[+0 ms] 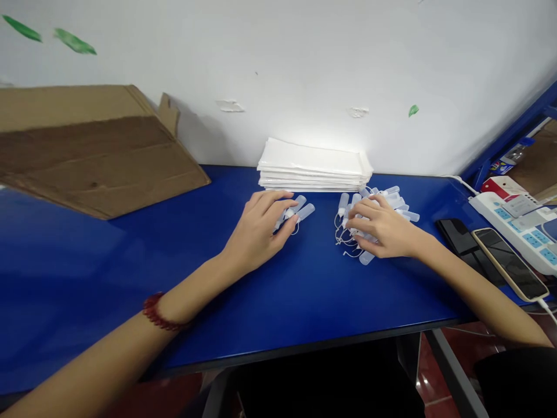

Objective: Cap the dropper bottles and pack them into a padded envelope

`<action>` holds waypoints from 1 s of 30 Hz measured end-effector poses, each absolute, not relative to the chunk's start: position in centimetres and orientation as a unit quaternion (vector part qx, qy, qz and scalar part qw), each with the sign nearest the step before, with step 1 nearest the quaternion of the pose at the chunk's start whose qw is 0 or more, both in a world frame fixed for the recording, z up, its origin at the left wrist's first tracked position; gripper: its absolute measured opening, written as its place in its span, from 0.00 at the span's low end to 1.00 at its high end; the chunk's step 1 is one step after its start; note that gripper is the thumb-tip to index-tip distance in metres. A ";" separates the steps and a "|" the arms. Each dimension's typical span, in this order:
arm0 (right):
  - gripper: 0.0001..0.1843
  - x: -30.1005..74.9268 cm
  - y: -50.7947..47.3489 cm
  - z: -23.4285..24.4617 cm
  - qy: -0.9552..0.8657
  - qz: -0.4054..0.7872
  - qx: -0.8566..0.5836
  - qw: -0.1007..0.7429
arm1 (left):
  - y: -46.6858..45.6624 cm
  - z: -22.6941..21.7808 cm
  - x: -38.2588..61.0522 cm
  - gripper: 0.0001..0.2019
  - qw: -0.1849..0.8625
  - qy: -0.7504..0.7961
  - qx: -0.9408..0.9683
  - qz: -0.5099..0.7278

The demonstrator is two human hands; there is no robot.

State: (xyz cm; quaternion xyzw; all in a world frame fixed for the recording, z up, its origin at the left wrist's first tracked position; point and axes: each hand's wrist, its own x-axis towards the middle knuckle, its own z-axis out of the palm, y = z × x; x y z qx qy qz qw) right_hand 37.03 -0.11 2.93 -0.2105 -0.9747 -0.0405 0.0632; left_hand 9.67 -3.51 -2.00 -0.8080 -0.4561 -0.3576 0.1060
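Note:
My left hand (263, 226) rests on the blue table with fingers curved and apart, partly covering a few small translucent plastic squeeze bottles (306, 212). Thin white cords or strap-like tails hang from these bottles. Over on the right, my right hand (376, 226) lies across a larger pile of the same bottles (395, 200), its fingers spread and bent down among them. Several tails curl out at the pile's left side. The fingertips hide some of the bottles, and I see nothing lifted off the table.
A stack of flat white packets (315, 165) lies against the wall. Brown cardboard (100, 157) leans at the left. To the right are a black phone or similar device (455, 235), a charging phone (511, 264) and a white power strip (517, 229). The table's front edge (313, 347) runs below my arms.

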 end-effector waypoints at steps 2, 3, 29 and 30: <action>0.12 37.7 -1.4 4.0 -0.975 -0.022 -0.216 0.042 | -3.9 -1.8 10.0 0.09 0.110 -0.445 -0.814 -0.358; 0.12 37.9 -2.0 4.4 -0.975 -0.012 -0.220 0.018 | -4.1 -1.8 10.2 0.09 0.113 -0.437 -0.819 -0.356; 0.06 38.3 -4.2 3.7 -0.745 0.472 -0.261 0.393 | -7.8 0.5 12.4 0.13 -0.086 -0.355 -0.850 -0.381; 0.06 38.3 -4.2 3.6 -0.743 0.474 -0.262 0.392 | -8.0 0.7 12.5 0.13 -0.093 -0.353 -0.848 -0.385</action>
